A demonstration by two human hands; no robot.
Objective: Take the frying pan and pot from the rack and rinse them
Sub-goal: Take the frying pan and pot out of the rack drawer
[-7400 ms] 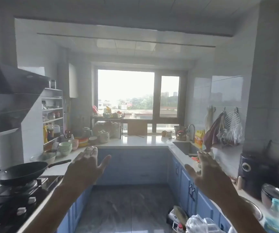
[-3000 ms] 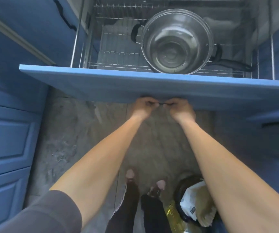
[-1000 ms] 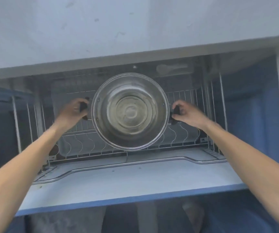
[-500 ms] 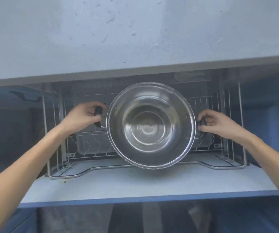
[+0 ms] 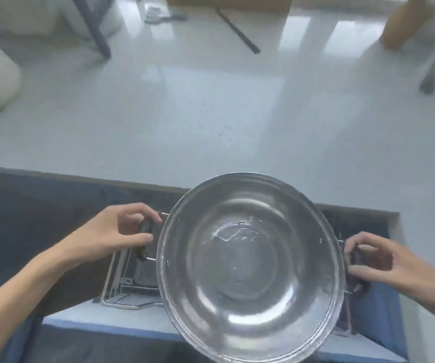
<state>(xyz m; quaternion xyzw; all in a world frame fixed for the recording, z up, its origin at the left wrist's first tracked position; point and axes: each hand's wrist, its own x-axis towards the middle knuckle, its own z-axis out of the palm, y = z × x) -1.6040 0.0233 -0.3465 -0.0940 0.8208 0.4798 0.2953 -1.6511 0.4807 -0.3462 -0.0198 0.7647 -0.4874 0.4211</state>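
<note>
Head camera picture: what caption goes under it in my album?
Both hands, left hand and right hand, hold a shiny steel pot by its handles above the pulled-out rack.

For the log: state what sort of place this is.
Most likely a home kitchen: a pale countertop over blue cabinets, a pull-out wire rack in an open drawer, and a steel pot held by its two handles.

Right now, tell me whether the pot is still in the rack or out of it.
Out. The pot is held above the pulled-out rack, left hand and right hand on its handles.
</note>
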